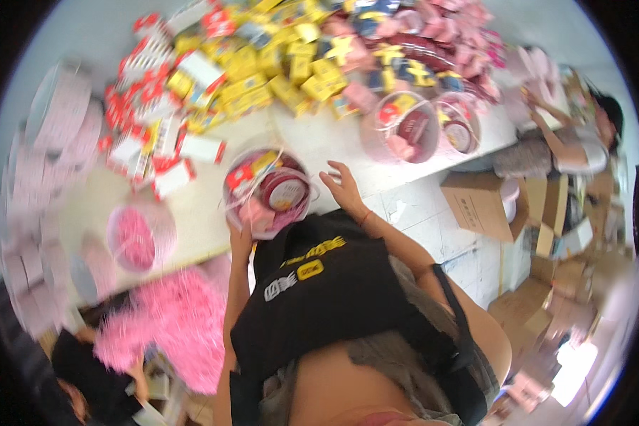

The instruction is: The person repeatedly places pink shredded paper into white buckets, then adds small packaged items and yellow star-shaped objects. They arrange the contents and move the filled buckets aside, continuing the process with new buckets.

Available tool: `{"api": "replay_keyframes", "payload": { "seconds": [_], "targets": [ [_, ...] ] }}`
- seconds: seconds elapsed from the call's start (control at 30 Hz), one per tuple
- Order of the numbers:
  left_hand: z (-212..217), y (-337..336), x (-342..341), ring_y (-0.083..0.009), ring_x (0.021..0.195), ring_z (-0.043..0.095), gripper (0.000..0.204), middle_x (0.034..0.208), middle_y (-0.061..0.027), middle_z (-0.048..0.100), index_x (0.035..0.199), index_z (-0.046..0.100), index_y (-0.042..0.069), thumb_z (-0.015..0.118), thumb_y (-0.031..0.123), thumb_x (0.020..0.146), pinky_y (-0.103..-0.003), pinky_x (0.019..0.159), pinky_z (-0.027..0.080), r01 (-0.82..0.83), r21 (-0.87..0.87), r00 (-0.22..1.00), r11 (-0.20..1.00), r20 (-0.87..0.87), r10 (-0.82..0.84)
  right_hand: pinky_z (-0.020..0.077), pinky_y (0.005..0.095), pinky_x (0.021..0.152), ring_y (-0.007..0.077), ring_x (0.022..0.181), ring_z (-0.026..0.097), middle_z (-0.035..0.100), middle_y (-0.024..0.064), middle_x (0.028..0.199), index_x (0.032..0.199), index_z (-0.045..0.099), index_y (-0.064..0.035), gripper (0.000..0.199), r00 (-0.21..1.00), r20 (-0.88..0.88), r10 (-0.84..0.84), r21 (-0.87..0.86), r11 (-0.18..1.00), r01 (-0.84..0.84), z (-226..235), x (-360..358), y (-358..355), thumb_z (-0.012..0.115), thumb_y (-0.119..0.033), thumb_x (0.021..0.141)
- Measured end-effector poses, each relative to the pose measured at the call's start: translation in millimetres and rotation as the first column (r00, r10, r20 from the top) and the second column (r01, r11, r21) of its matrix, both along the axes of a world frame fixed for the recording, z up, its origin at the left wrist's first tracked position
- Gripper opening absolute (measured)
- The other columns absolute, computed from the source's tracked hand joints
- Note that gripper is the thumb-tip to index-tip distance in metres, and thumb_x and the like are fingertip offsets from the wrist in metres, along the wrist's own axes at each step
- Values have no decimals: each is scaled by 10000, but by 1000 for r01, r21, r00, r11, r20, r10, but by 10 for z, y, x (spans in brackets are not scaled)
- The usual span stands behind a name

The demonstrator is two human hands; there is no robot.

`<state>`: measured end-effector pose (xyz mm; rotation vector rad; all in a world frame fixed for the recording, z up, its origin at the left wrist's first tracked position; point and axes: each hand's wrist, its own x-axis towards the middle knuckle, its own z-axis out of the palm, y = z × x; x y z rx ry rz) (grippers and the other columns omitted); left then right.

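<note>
A pale pink bucket (227,202) with a thin white handle stands at the table's near edge in front of me. Inside lie a round dark red tin (285,192), a red-and-yellow packet (252,170), a salmon-pink packet (257,214) and some pink shredded filler. My left hand (241,233) grips the near left side of this bucket, its fingers partly hidden. Just right of the bucket, my right hand (343,187) is raised with its fingers apart and nothing in them.
Two filled pink buckets (419,142) stand to the right, and one with only pink filler (135,238) to the left. Red-and-white boxes (172,177), yellow boxes (245,85) and pink packets (440,32) heap up behind. Cardboard boxes (479,206) occupy the right floor; co-workers are at both sides.
</note>
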<state>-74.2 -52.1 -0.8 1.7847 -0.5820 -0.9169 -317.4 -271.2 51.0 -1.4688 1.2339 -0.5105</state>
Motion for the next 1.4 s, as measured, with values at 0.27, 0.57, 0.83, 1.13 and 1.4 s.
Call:
{"api": "replay_keyframes", "payload": {
  "seconds": [0.27, 0.57, 0.83, 1.13, 1.4],
  "targets": [
    [415, -432, -37, -342, 1282, 480, 777, 1516, -162, 327, 1566, 105, 175, 562, 159, 938, -435, 811, 587, 93, 146, 945, 985, -326, -41, 249, 471, 1148, 410, 1383, 319, 356, 307, 1455, 1344, 397, 182, 992, 327, -50, -944, -243, 329, 912, -256, -1434, -1049, 714, -587, 804],
    [498, -1291, -693, -367, 1225, 520, 780, 1473, -158, 364, 1530, 170, 182, 550, 124, 852, -491, 754, 603, 164, 207, 952, 964, -291, -100, 468, 482, 889, 384, 994, 632, 659, 201, 1075, 1222, 559, -33, 769, 637, -669, -384, -543, 837, -66, 182, -2529, -2148, 852, -391, 608],
    [480, -1926, -1361, -357, 1155, 568, 763, 1438, -157, 398, 1509, 193, 187, 524, 97, 827, -465, 720, 613, 285, 205, 928, 936, -302, -216, 400, 495, 860, 366, 974, 589, 628, 162, 967, 1028, 549, -56, 390, 744, -520, -420, -600, 799, 32, 59, -2901, -2024, 626, -83, 647],
    [594, -2569, -2236, -349, 1145, 582, 721, 1442, -147, 400, 1505, 194, 207, 508, 80, 869, -465, 730, 615, 423, 129, 818, 897, -480, -317, 331, 508, 1012, 345, 1063, 592, 654, 163, 1052, 1242, 540, -39, 599, 727, -556, -402, -623, 781, -45, -157, -4166, -2592, 633, -99, 654],
    [328, -3259, -3035, -305, 1236, 521, 653, 1448, -99, 406, 1518, 189, 207, 537, 138, 970, -516, 864, 564, 346, -71, 704, 936, -639, -309, 311, 546, 1029, 345, 1126, 555, 666, 132, 1072, 1266, 563, -126, 494, 476, -641, -603, -702, 710, -46, -244, -4738, -3533, 583, -116, 773]
  ]
}}
